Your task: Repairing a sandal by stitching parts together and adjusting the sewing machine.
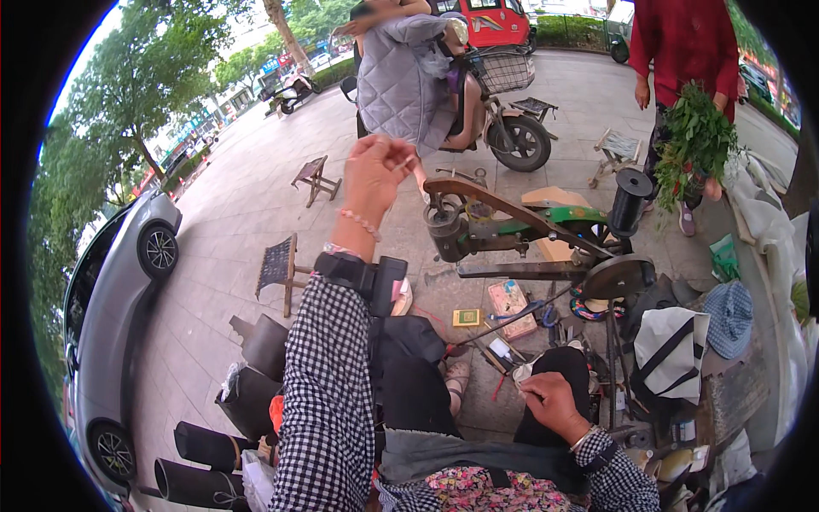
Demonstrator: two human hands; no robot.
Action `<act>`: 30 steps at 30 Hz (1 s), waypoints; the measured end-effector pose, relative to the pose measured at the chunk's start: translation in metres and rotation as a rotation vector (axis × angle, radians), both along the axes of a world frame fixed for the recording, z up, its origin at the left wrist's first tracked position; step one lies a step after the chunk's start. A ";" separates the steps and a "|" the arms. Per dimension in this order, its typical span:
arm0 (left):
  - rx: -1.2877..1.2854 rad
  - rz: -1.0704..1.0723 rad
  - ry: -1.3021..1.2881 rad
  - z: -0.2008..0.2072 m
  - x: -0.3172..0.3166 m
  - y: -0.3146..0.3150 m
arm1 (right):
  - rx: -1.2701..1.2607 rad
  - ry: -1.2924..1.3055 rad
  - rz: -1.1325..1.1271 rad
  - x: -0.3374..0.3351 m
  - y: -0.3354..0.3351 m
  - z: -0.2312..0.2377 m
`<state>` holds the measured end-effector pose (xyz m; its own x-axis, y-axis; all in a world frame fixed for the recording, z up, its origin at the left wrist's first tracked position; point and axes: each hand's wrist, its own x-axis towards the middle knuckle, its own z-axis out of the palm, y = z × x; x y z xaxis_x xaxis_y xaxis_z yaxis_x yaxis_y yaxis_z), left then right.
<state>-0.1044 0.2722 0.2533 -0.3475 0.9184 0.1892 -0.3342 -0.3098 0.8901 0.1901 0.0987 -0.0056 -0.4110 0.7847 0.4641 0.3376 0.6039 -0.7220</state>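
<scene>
The left hand (pixel 375 171) was raised high at the end of its checked sleeve, fingers pinched together on what looked like a thin thread or needle, too fine to tell which. A bead bracelet (pixel 358 224) circled that wrist, and a black strap with a small black box (pixel 363 277) sat just below it on the forearm. The right hand (pixel 550 401) rested low over the person's lap, fingers curled shut and pinching a small pale piece (pixel 522 373) at its tip; what the piece was could not be told. Between the two hands and further out stood a hand-cranked cobbler's stitching machine (pixel 520 230) with a dark arm, a green body and a black thread spool (pixel 630 198) at its right end. On the pavement below the machine lay a small green-and-yellow box (pixel 467 317) and a pinkish tin (pixel 510 307) among scattered tools. A small woven stool (pixel 279 269) stood to the left. A silver car (pixel 119 316) was parked at the far left, and a scooter (pixel 499 119) stood behind the machine. At the upper right a person in red held a bunch of green leaves (pixel 695 141).
</scene>
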 end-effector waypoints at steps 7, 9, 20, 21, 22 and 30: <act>0.192 0.080 -0.289 -0.037 -0.083 -0.016 | 0.032 -0.100 0.040 0.003 -0.003 0.006; 0.103 0.229 -0.289 -0.061 -0.090 -0.021 | 0.011 -0.121 0.036 0.005 -0.003 0.006; -0.092 0.196 -0.473 -0.217 -0.059 -0.057 | -0.191 -0.081 0.104 -0.035 0.074 0.095; -0.060 0.131 -0.521 -0.227 -0.053 -0.061 | -0.160 -0.091 0.064 -0.049 0.082 0.112; -0.031 0.043 -0.573 -0.235 -0.040 -0.058 | -0.124 0.016 0.051 -0.057 0.097 0.114; 0.082 -0.179 -0.897 -0.260 0.002 -0.067 | -0.062 -0.182 -0.243 -0.092 0.156 0.124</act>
<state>-0.1022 0.2055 -0.0064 -0.2495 0.9682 -0.0156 -0.9384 -0.2378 0.2509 0.0983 0.2549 0.1189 -0.2800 0.8947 0.3479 0.5936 0.4462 -0.6698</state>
